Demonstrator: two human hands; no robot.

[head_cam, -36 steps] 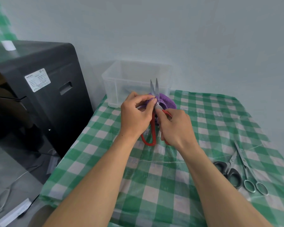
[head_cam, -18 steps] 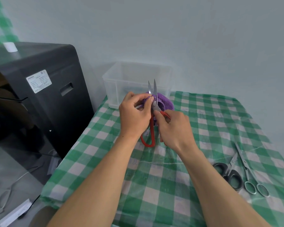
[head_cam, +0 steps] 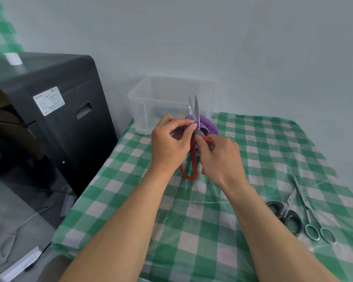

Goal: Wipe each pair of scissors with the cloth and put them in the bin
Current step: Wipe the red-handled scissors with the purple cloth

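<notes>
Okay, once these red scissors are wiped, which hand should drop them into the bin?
Right, probably. The right hand grips the red scissors by the handle, while the left hand pinches the purple cloth; the bin stands just ahead.

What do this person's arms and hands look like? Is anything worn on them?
Nothing worn shows. The left hand and right hand are bare: no gloves, and no rings on the fingers that show. Neither wrist has a watch or band. The left forearm and right forearm are bare down to the picture's lower edge, with no sleeve in view.
</notes>
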